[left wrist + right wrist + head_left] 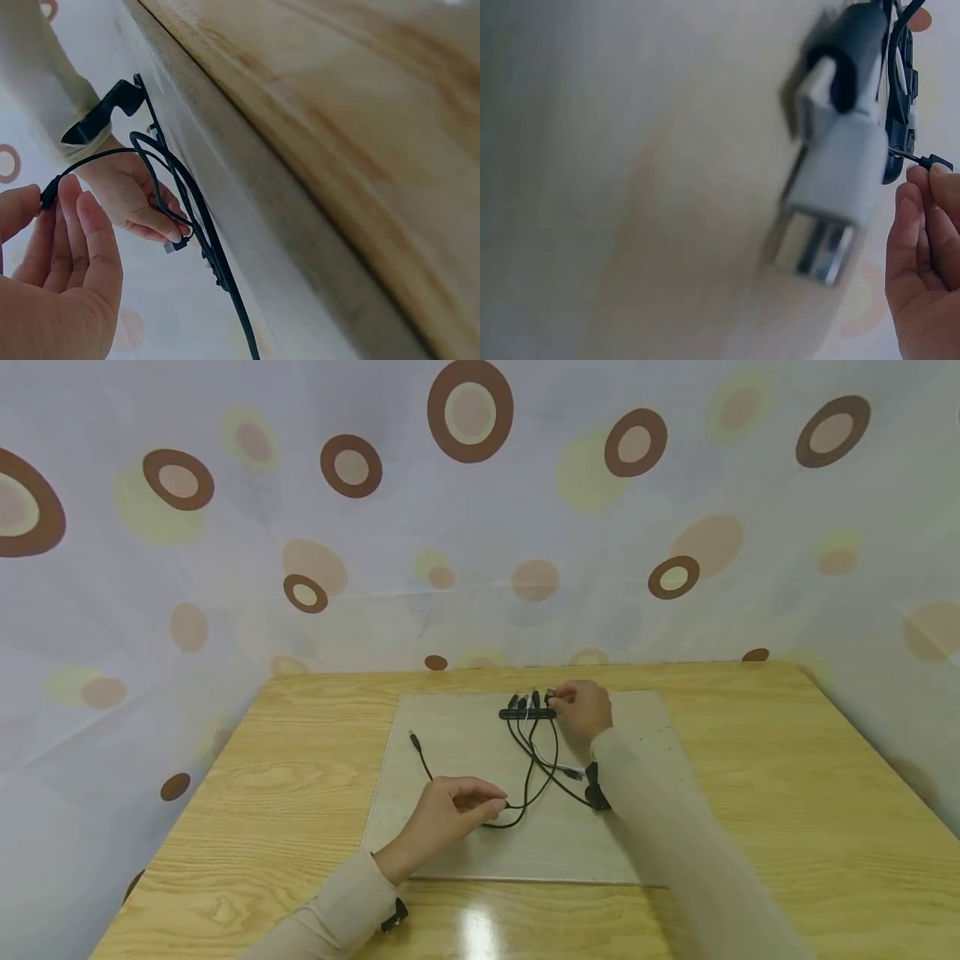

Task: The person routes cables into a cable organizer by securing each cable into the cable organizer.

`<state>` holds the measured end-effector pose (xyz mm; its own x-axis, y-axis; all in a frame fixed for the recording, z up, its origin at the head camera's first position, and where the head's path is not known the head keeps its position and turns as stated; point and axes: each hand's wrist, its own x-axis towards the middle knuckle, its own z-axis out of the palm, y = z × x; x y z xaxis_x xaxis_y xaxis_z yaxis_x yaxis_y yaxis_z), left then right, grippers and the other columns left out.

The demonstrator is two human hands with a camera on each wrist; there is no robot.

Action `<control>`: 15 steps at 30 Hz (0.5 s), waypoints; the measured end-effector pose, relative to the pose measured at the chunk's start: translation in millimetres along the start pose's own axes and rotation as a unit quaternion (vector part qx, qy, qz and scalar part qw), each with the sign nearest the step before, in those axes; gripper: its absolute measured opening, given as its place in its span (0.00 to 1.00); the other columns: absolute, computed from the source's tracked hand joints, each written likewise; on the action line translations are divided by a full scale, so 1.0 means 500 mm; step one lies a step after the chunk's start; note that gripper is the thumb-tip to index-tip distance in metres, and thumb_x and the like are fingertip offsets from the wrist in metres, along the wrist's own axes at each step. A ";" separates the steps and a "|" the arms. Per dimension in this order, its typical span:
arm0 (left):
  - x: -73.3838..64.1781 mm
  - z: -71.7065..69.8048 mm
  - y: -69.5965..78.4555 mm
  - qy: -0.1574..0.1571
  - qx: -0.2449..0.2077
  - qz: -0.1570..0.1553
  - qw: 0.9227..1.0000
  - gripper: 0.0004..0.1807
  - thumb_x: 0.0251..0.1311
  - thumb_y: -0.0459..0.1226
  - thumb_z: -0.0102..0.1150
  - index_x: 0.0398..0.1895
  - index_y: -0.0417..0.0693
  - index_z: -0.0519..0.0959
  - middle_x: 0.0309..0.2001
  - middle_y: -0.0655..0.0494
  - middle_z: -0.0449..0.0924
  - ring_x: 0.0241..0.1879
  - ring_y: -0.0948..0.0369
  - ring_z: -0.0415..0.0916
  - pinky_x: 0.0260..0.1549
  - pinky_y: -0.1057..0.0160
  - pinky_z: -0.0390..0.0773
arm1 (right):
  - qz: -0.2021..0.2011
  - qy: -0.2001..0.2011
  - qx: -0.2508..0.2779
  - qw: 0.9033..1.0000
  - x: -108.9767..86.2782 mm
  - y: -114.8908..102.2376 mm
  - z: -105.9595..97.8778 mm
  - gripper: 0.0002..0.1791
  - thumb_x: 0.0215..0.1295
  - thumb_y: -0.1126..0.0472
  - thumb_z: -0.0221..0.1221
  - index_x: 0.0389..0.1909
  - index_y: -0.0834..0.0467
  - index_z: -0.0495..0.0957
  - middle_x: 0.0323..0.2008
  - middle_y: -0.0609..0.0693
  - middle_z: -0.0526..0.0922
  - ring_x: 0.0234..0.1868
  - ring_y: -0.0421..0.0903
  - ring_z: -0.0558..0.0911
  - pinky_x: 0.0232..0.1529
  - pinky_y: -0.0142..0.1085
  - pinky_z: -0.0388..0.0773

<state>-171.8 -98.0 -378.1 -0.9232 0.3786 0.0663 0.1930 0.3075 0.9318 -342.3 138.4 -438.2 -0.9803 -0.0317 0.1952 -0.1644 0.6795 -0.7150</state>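
Note:
A black cable holder strip (517, 715) lies near the far edge of a pale board, with several black and white cables running through it. At its right end my right hand (588, 708) pinches a black USB plug (936, 162) between thumb and fingertips. Lower on the board, my left hand (446, 818) pinches the black connector (49, 193) at the other end of a thin black cable (101, 155). This cable curves up toward the strip. Close to the right wrist camera, a white USB plug (840, 172) lies beside a black plug end (851, 45).
The pale board (630, 835) rests on a wood-grain table (300, 760). Left of the strip lies a loose black plug (416, 742), its cable passing behind my left hand. Cable ends (573, 773) lie beside my right wrist. A patterned cloth (480, 527) hangs behind the table.

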 end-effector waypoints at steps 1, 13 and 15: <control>0.000 0.000 0.001 -0.001 0.002 0.000 1.000 0.08 0.62 0.32 0.61 0.40 0.37 0.84 0.38 0.44 0.85 0.36 0.53 0.83 0.33 0.70 0.79 | 0.000 0.001 -0.002 1.000 0.000 -0.001 0.001 0.12 0.65 0.61 0.61 0.42 0.66 0.82 0.38 0.61 0.85 0.39 0.56 0.83 0.40 0.49 0.79; 0.017 0.011 -0.059 -0.004 0.006 -0.003 1.000 0.10 0.62 0.36 0.62 0.41 0.38 0.84 0.37 0.48 0.86 0.36 0.56 0.83 0.33 0.70 0.79 | 0.011 0.005 -0.048 0.999 0.000 -0.029 0.001 0.09 0.64 0.63 0.62 0.39 0.67 0.82 0.36 0.61 0.85 0.39 0.56 0.82 0.46 0.51 0.77; 0.018 0.012 -0.067 -0.007 0.004 -0.002 1.000 0.10 0.62 0.38 0.63 0.41 0.40 0.84 0.36 0.50 0.86 0.35 0.59 0.83 0.33 0.70 0.79 | 0.012 0.006 -0.064 0.998 0.001 -0.029 0.001 0.09 0.63 0.64 0.62 0.38 0.67 0.82 0.36 0.61 0.85 0.39 0.57 0.82 0.47 0.51 0.76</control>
<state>-184.5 -99.6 -411.0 -0.9194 0.3890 0.0575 0.1918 0.3159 0.9292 -340.2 128.0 -428.1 -0.9822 -0.0070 0.1879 -0.1256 0.7679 -0.6282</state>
